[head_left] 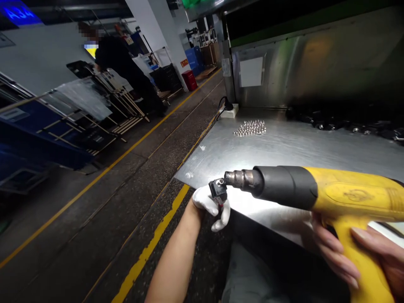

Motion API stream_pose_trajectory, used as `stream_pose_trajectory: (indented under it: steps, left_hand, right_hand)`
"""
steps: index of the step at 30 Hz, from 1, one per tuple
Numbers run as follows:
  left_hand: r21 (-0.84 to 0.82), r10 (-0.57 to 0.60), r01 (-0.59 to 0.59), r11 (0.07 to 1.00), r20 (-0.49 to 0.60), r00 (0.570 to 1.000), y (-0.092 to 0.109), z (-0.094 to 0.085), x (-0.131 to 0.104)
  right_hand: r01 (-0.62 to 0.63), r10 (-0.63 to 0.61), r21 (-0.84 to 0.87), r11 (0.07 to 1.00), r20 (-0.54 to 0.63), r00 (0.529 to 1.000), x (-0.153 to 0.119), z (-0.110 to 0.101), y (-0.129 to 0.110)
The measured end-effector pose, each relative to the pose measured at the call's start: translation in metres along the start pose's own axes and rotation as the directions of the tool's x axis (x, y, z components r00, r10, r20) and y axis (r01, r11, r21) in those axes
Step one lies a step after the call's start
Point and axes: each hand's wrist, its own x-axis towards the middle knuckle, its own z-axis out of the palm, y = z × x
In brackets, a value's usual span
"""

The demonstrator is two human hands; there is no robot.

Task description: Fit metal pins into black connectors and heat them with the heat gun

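Note:
My left hand, in a white glove, is closed around a small black part with a shiny metal fitting on its top. It holds the part just past the metal table's front edge. My bare right hand grips the handle of a yellow heat gun with a black collar. The gun points left, and its stepped metal nozzle ends right beside the fitting. Whether nozzle and fitting touch, I cannot tell.
Many small silver fittings stand grouped on the metal table. Behind them is a white power strip with a black plug. Black parts line the table's back right. A person stands by a rack across the yellow-lined aisle.

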Motion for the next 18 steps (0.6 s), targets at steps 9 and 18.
stream_pose_trajectory:
  steps: [9, 18]
  left_hand:
    - [-0.066, 0.038, -0.039, 0.997, -0.021, 0.999, -0.005, 0.006, 0.000]
    - [-0.118, 0.041, -0.042, 0.992, -0.014, 0.999, -0.007, 0.007, 0.003]
  right_hand:
    - [-0.024, 0.026, -0.032, 0.999, 0.093, 0.995, 0.001, -0.008, -0.006]
    - [-0.003, 0.003, 0.001, 1.000, -0.080, 0.997, -0.001, 0.021, -0.010]
